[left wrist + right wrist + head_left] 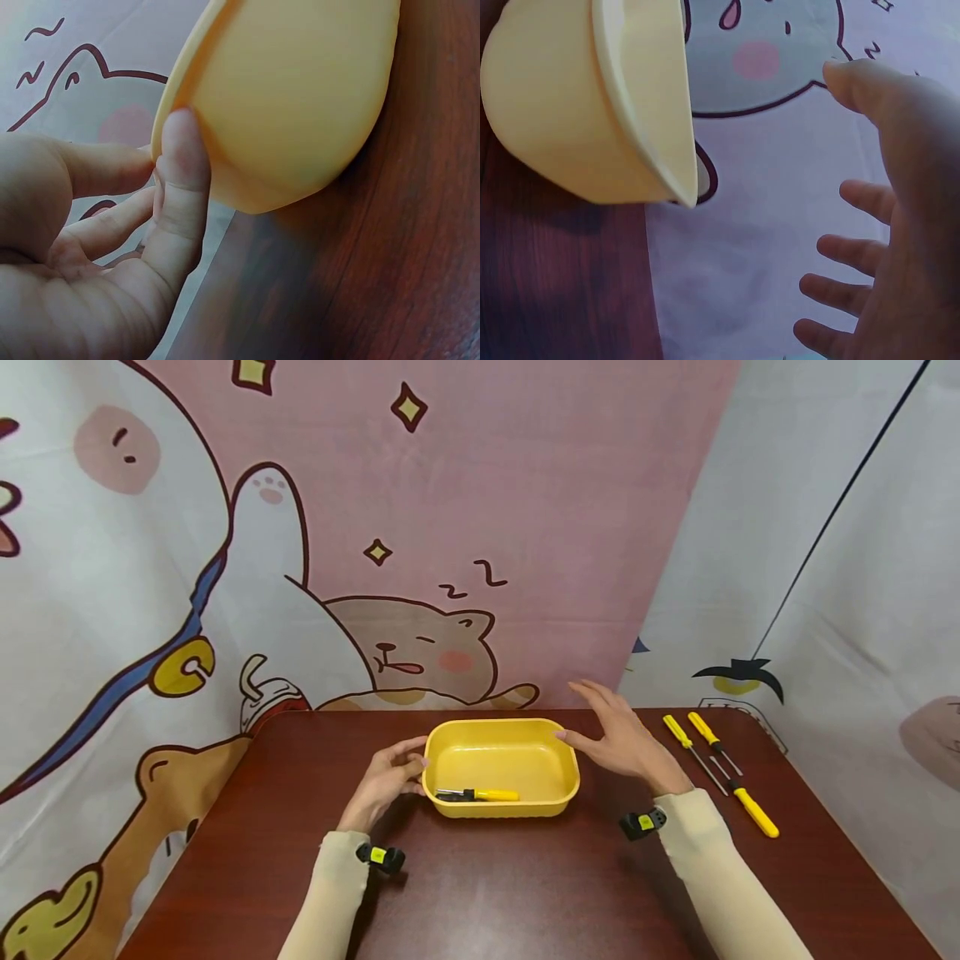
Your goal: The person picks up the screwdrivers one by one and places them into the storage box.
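A yellow plastic basin stands on the dark red-brown table. My left hand pinches its left rim; the left wrist view has that hand with the thumb on one side of the wall and a finger on the other. Inside the basin, along its near side, lies a screwdriver with a yellow and black handle, its metal tip toward the left. My right hand hovers by the right rim, fingers spread and holding nothing. In the right wrist view a gap separates this hand from the basin.
Three yellow-handled screwdrivers lie at the table's right: one leftmost, another beside it, and a third nearer with its shaft pointing away. A cartoon-printed cloth hangs right behind the table's back edge.
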Available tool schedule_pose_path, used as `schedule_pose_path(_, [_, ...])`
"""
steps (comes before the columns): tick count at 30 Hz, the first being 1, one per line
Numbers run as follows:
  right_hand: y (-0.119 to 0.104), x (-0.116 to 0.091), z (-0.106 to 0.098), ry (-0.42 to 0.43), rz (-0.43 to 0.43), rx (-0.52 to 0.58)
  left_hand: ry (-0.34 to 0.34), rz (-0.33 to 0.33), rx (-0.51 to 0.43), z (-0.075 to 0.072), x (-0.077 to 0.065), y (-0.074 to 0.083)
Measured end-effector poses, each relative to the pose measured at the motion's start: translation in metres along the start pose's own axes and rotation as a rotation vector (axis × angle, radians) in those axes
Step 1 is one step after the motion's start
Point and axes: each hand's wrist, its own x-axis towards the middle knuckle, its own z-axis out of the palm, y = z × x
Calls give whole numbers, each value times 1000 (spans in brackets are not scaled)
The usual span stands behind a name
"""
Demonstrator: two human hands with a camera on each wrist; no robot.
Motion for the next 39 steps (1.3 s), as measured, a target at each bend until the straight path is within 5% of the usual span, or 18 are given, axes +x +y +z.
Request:
schedule_pose_path(22, [63,-16,-19,-6,207,76,-3,8,-3,1,-1,2])
schedule_pose_path(39, [89,-46,-13,-5,212,-16,4,3,-8,0,1,-1])
